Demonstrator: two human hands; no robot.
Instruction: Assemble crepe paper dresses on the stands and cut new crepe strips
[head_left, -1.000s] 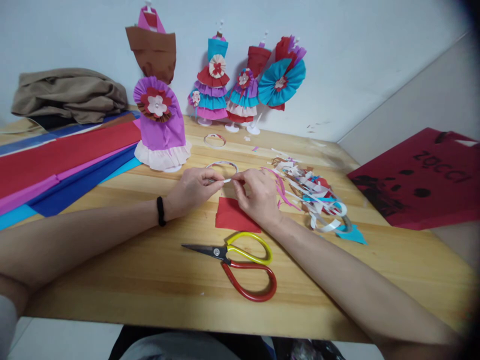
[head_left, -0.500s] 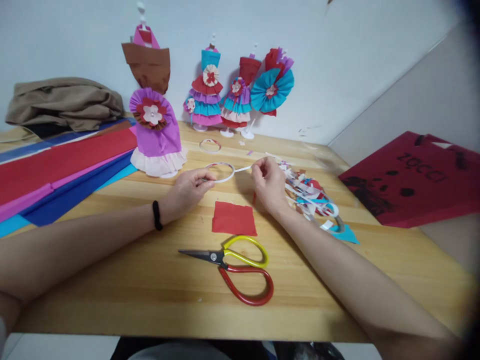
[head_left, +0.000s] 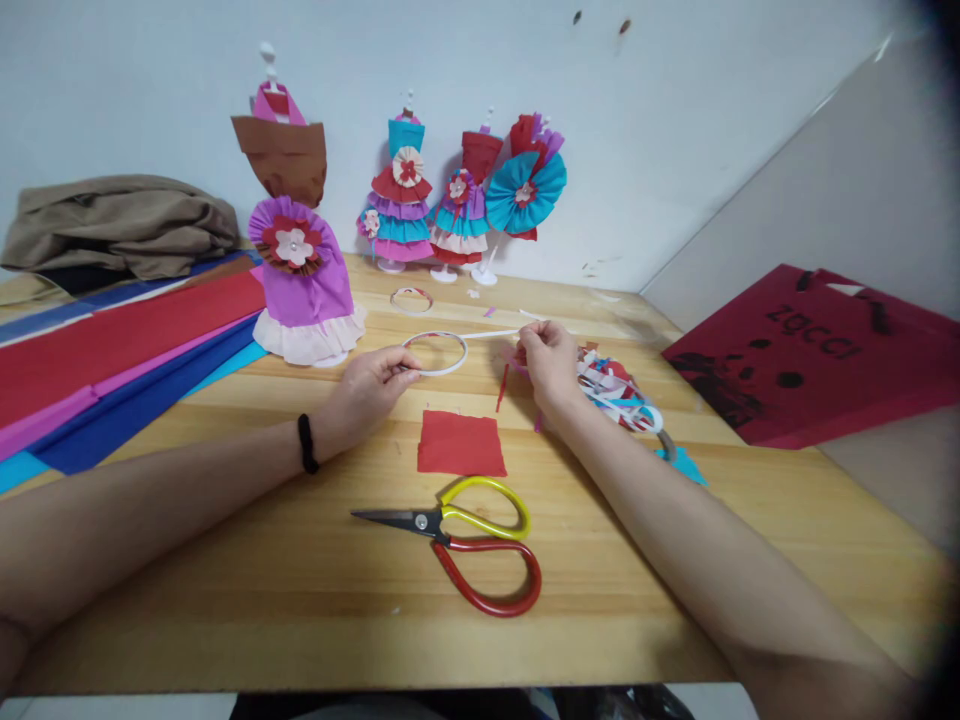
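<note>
My left hand (head_left: 366, 388) pinches the left side of a thin roll of narrow white tape (head_left: 442, 373), held just above the table. A white strip (head_left: 491, 334) runs from the roll's far edge to my right hand (head_left: 551, 365), whose thumb and fingers are closed on its end. Below the roll lies a red paper rectangle (head_left: 461, 443). Nearer to me are scissors (head_left: 421, 521) with one yellow and one red handle, the blades pointing left. A thin red paper sliver (head_left: 502, 388) rests beside my right hand.
Behind stand a large doll stand in a purple paper dress (head_left: 304, 290) and several smaller dressed stands (head_left: 405, 215). Another thin ring (head_left: 412, 311) lies before them. Paper scraps (head_left: 619, 385) pile up at right, near a dark red bag (head_left: 810, 360). Coloured paper sheets (head_left: 135, 320) and brown cloth (head_left: 120, 225) fill the left.
My right hand has moved right, away from the roll, and the white strip between them is longer. The view has shifted slightly; the left hand keeps its hold.
</note>
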